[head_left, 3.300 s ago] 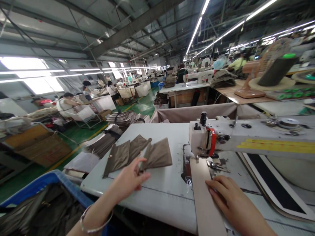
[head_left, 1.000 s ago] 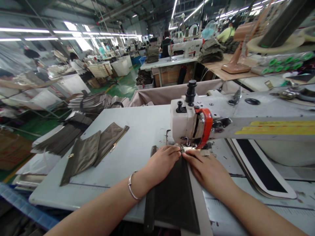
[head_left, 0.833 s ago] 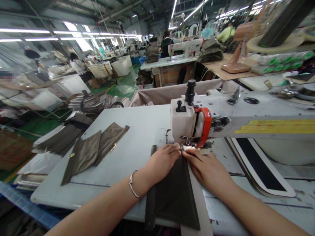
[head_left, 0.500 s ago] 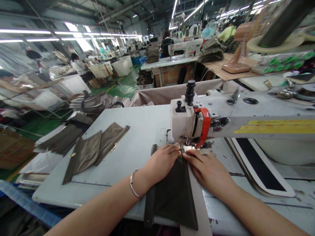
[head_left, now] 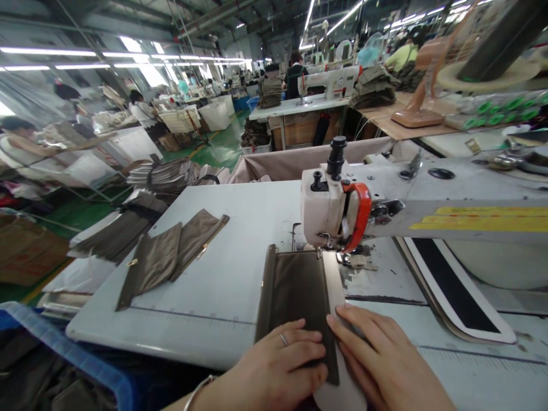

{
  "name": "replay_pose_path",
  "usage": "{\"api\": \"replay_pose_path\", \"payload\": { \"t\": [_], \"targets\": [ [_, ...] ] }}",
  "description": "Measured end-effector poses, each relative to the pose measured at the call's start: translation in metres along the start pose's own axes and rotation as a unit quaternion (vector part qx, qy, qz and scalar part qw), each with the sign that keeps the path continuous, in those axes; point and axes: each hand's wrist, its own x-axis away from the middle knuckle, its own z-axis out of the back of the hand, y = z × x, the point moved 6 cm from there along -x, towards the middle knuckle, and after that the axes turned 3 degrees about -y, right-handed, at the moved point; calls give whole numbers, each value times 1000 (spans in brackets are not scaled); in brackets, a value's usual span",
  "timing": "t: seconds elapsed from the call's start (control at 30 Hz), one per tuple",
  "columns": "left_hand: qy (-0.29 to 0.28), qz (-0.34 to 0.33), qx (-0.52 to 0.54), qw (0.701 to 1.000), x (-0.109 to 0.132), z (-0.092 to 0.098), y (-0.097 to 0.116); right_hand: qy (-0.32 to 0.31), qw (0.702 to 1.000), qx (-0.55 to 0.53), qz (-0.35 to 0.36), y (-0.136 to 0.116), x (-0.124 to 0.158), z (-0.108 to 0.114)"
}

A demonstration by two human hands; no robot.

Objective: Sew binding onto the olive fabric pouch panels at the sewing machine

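A dark olive fabric panel lies under the head of the sewing machine, overlapping a pale strip along its right edge. My left hand rests on the panel's near end, fingers stretched out over the cloth. To its right, my right hand lies across the pale strip, fingers extended, with the fingertips at the seam between strip and panel. Another folded olive piece with brass-coloured fittings sits on the left of the white table.
Bundled fabric stacks stand beyond the table's left edge, and a blue crate is below it. A white-edged piece with a black band lies under the machine arm. A brown fan stands behind. Other people work farther back.
Both hands have moved back from the needle area toward the near end of the panel. The panel's far part now shows uncovered, and the view has shifted slightly.
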Motion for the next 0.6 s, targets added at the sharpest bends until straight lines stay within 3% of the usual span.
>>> {"api": "replay_pose_path", "payload": {
  "t": [0.2, 0.6],
  "targets": [
    [-68, 48, 30, 996, -12, 6, -12, 19, 1000, -1, -7, 1, -14, 6],
    [-64, 22, -6, 998, -29, 3, -41, 24, 999, -27, -24, 5, -15, 3]
  ]
}}
